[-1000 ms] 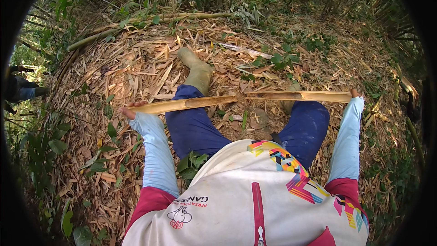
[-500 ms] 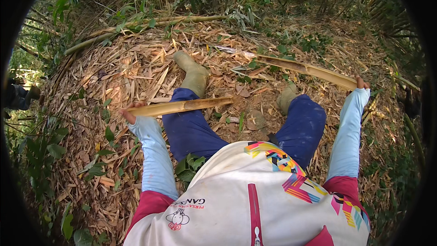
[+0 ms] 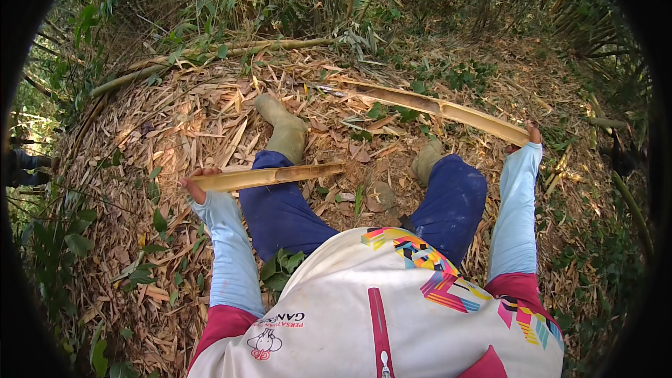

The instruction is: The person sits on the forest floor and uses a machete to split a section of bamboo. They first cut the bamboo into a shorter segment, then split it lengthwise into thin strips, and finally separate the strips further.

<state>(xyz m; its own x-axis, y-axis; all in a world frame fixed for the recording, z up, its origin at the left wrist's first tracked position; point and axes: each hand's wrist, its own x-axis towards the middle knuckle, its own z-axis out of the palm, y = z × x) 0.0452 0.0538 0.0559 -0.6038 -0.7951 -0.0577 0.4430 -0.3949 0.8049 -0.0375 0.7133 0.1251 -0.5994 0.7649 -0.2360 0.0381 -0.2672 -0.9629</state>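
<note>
My left hand [image 3: 199,180] grips the left end of a split bamboo piece [image 3: 283,176], its fingers closed round the end. This piece lies nearly level across my left leg, its other end reaching between my knees. Out to the right, my right hand [image 3: 530,134] is closed on the near end of a longer bamboo half [image 3: 437,107], whose hollow side and a node show. That half slants away to the far left, past my right boot [image 3: 425,162], close over the dry leaves. The two pieces are apart.
Dry bamboo leaves [image 3: 203,119] cover the ground. A fallen bamboo pole [image 3: 143,73] lies at the far left, and green undergrowth [image 3: 455,73] rings the ground. Dark-clothed legs [image 3: 29,168] show at the left edge. A rounded stone [image 3: 380,197] sits between my boots.
The view has shifted slightly. The right bamboo half has swung or slid so its far end reaches further left. The left piece keeps about the same pose, and both hands keep their hold.
</note>
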